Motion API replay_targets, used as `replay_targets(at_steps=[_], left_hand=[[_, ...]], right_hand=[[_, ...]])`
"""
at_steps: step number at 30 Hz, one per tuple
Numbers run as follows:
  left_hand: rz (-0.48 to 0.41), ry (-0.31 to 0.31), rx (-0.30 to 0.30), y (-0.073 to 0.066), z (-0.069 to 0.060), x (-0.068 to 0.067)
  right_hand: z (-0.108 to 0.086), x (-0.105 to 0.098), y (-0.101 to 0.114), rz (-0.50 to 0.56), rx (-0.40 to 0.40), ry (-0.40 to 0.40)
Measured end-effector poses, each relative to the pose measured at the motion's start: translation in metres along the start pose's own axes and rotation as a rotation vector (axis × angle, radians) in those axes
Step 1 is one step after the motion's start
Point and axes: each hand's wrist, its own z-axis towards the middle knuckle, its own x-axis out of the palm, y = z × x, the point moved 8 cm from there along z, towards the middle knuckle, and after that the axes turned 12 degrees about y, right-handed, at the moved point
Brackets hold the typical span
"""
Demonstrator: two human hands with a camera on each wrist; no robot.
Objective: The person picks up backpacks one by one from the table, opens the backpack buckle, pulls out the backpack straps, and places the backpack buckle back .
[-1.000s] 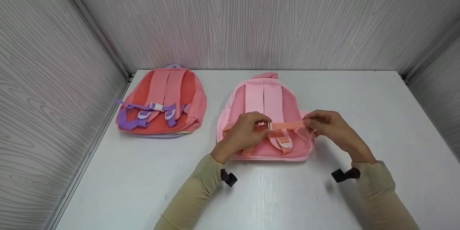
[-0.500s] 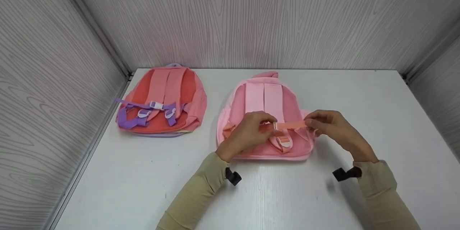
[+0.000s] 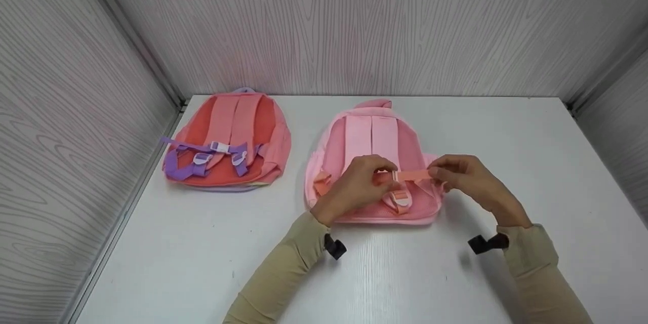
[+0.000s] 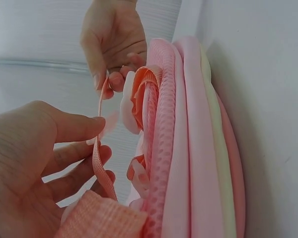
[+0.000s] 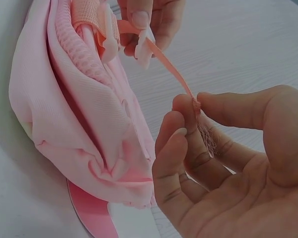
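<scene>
1. Orange strap (image 3: 412, 175): your left hand (image 3: 360, 182) pinches it beside the white buckle (image 5: 145, 48).
2. Your right hand (image 3: 468, 182) pinches its frayed end (image 5: 206, 136).
3. It crosses the pink bag (image 3: 372, 139), right of the red bag (image 3: 229, 130).

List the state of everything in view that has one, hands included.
Left hand: pinches orange strap beside white buckle
Right hand: pinches orange strap's frayed end
Orange strap: threaded through white buckle
White buckle: held off pink bag
Pink bag: lying, strap side up
Coral bag: lying, strap side up
Purple strap: end past coral bag's edge
</scene>
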Motion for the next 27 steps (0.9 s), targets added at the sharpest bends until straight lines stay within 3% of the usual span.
replay_targets(at_steps=[17, 27], left_hand=[[0.063, 0.012, 0.046, -0.016, 0.013, 0.007], [0.113, 0.024, 0.033, -0.02, 0.02, 0.013]], right_hand=[[-0.002, 0.0, 0.002, -0.011, -0.012, 0.013], [-0.003, -0.001, 0.002, -0.05, -0.011, 0.027]])
